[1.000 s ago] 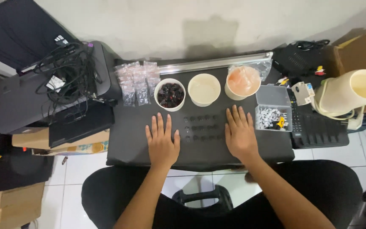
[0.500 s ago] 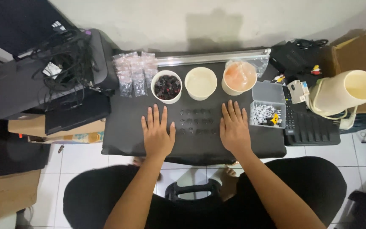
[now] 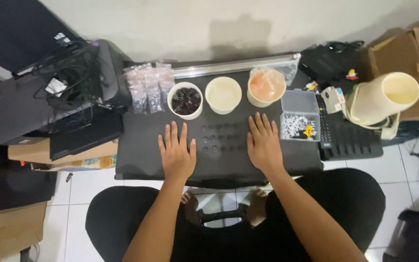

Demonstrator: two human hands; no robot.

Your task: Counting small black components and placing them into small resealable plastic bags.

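A person sits at a black table point(image 3: 136, 160), seen from above, with both hands laid flat on it, palms down and fingers spread, holding nothing.

The left hand point(image 3: 176, 150) and right hand point(image 3: 264, 143) rest well apart. Between them lies a small grid of dark round pieces point(image 3: 221, 142), set in rows that run left to right — its long axis goes across the table, from one hand toward the other. The grid sits about midway, perhaps a touch nearer the right hand; neither hand touches it.

Beyond the fingertips, toward the wall, three cups stand in a row. A white cup of dark pieces point(image 3: 185, 100) stands just ahead of the left hand, an empty cream cup point(image 3: 223, 94) ahead of the grid, and an orange-tinted cup point(image 3: 266, 86) ahead of the right hand.

Just to the right of the right hand sits a clear box point(image 3: 299, 115) of small white parts. Small clear bags point(image 3: 146, 87) lie at the far left of the table.
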